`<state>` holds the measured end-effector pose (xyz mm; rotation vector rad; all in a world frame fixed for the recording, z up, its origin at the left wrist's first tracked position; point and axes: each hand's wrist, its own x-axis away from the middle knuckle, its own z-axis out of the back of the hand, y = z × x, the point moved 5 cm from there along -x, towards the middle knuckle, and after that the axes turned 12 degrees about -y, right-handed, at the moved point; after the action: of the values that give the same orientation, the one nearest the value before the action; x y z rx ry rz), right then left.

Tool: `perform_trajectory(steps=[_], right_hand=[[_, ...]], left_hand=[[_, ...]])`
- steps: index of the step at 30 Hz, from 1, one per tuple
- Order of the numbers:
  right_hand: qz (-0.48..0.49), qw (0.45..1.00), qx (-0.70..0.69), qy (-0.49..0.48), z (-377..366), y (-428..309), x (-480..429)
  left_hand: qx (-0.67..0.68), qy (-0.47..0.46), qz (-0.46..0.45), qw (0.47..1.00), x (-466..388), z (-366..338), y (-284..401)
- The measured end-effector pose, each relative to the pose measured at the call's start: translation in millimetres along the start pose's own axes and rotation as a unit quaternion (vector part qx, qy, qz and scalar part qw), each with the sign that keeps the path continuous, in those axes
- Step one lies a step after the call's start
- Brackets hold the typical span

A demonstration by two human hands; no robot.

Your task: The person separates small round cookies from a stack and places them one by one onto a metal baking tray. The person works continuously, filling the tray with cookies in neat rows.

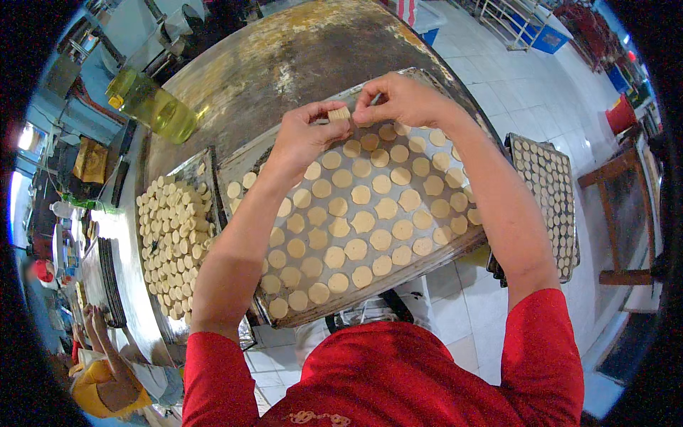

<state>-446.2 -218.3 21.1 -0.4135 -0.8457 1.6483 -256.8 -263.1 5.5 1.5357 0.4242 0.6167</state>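
Note:
My left hand holds a short stack of thin, pale dough rounds between thumb and fingers, over the far part of a metal baking tray. Just right of that stack is my right hand, thumb and fingertips drawn together low over the tray. Whether a round is between those fingertips cannot be made out. Rows of flat dough rounds cover most of the tray; some have uneven edges. My forearms hide parts of the rows on both sides.
Left of the tray, a second tray holds a heap of stacked dough rounds. A bottle of yellowish liquid lies on the worn tabletop. Filled trays are stacked at right, near a wooden stool. Another person works at far left.

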Motion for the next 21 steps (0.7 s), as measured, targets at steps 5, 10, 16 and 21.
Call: perform_trajectory(steps=[5,10,16,21], right_hand=[[0.065,0.997,-0.039,0.015,4.9,8.4,5.4],[0.014,1.000,-0.026,-0.006,3.6,5.1,8.5],[-0.004,0.999,0.022,0.042,19.2,31.6,11.3],[-0.007,0.999,0.024,0.038,31.7,36.0,22.2]], left_hand=[[0.003,-0.014,0.017,1.000,-12.8,-7.5,-7.2],[0.009,-0.025,0.025,0.999,-20.3,-8.2,-14.0],[-0.035,-0.052,0.017,0.998,-39.5,-14.4,-6.2],[-0.043,-0.066,0.017,0.997,-56.7,-35.5,-0.5]])
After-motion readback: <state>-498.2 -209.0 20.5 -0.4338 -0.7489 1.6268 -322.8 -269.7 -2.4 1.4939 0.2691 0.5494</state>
